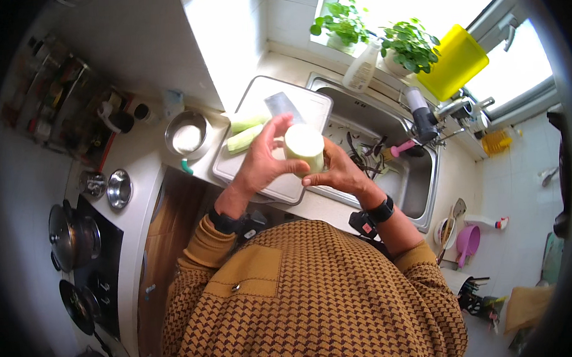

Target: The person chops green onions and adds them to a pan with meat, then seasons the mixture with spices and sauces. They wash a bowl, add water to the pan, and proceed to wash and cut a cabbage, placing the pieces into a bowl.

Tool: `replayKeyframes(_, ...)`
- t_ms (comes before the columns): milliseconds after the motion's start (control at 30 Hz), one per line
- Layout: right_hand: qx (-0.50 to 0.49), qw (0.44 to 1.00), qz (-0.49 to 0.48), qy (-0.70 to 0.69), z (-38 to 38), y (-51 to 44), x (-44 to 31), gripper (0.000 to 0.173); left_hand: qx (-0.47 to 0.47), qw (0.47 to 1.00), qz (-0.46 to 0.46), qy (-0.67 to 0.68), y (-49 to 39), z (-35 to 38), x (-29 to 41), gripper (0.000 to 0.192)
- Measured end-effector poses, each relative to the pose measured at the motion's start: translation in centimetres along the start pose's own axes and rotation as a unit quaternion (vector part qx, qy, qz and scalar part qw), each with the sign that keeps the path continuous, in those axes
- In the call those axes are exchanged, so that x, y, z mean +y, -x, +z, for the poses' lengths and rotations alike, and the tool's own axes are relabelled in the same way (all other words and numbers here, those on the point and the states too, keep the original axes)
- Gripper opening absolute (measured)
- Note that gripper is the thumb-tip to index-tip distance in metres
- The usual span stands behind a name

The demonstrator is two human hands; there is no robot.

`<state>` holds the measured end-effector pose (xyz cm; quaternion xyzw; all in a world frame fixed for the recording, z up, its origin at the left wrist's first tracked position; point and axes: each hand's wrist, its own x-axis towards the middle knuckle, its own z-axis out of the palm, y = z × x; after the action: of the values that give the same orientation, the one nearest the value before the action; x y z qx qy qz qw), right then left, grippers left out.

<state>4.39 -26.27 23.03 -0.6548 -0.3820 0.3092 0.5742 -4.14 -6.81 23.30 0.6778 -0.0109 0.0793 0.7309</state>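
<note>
Between my two hands, above the cutting board, is a thick pale-green cut vegetable piece with its white cut face turned up. My left hand grips it from the left, thumb across its front. My right hand holds its right side and lower edge. Peeled pale-green vegetable pieces lie on the board, left of the held piece. Behind my left fingertips, a cleaver's wide blade rests flat on the board; its handle is hidden.
Right of the board is a steel sink with dark peelings and a pink-handled brush. A metal pot stands left of the board. Potted plants and a spray bottle stand by the window. A lidded pot sits on the hob.
</note>
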Motion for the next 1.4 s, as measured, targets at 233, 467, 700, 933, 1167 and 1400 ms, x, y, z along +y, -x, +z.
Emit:
replayKeyframes(233, 0.101, 0.991, -0.081, 0.021, 0.7, 2.1, -0.6, 0.083, 0.019, 0.981, 0.122, -0.150, 0.8, 3.8, 0.6, 0.087)
replayKeyframes(467, 0.213, 0.970, -0.048, 0.105, 2.0, 2.7, -0.3, 0.062, 0.007, 0.981, 0.123, -0.152, 0.0, 3.8, 0.7, 0.065)
replayKeyframes(700, 0.209, 0.976, -0.041, 0.041, 2.2, 2.3, -0.2, 0.056, -0.047, 0.991, 0.071, -0.099, -0.8, 3.1, 0.4, 0.053)
replayKeyframes(933, 0.257, 0.966, -0.023, 0.009, 1.8, 2.7, 0.4, 0.053, -0.055, 0.997, 0.053, -0.027, -1.4, 4.1, -0.4, 0.059)
replayKeyframes(1167, 0.338, 0.940, -0.048, 0.004, 0.5, 2.6, 0.8, 0.066, 0.031, 0.999, 0.024, 0.021, -2.5, 5.7, -1.4, 0.063)
replayKeyframes(1400, 0.299, 0.949, -0.031, -0.099, -1.1, 3.8, -0.1, 0.061, -0.003, 0.993, 0.094, -0.068, -2.7, 6.4, -1.5, 0.049)
